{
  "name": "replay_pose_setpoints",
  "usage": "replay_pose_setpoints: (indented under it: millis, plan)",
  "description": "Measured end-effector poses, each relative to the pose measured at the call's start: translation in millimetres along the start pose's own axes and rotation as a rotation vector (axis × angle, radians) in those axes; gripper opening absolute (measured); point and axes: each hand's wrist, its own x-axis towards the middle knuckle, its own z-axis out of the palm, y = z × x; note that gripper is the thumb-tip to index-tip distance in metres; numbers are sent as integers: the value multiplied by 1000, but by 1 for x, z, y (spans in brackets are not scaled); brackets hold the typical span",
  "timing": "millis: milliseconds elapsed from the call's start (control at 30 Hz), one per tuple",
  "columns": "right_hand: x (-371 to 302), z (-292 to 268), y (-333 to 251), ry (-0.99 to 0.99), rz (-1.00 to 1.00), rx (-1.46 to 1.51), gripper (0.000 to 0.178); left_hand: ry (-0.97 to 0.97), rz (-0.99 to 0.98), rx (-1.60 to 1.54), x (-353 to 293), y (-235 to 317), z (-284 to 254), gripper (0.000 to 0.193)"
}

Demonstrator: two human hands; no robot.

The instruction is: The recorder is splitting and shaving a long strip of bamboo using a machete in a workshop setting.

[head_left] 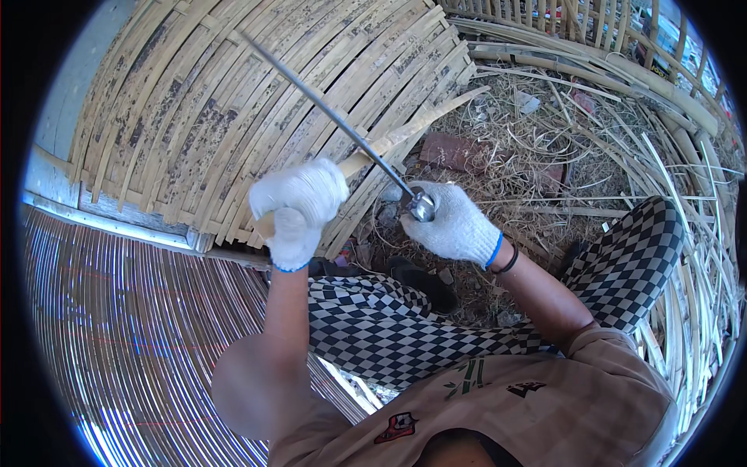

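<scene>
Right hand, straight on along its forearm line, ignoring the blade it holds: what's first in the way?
Likely the strip in the left hand, up and left of the right hand. Depth is unclear; the left hand itself might come first.

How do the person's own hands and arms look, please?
The left hand and right hand wear white knit gloves with blue edges. A black band circles the right forearm near the glove. The brownish sleeves are short.

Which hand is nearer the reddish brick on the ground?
Right. The right hand is just below the brick in view; the left hand is farther off, lower left.
</scene>
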Motion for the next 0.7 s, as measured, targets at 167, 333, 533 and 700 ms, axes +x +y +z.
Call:
replay_pose_setpoints:
  millis: [167,333,533,700]
  plan:
    - [5,5,12,38,253,219,23,204,-240,217,-11,5,-23,57]
    - [3,13,14,161,60,-70,22,341,-87,34,-10,-14,-10,61]
    - [7,13,20,120,136,-97,27,219,-10,45,10,-7,17,65]
    - [11,20,37,176,55,-155,33,137,24,-14,7,-9,21,65]
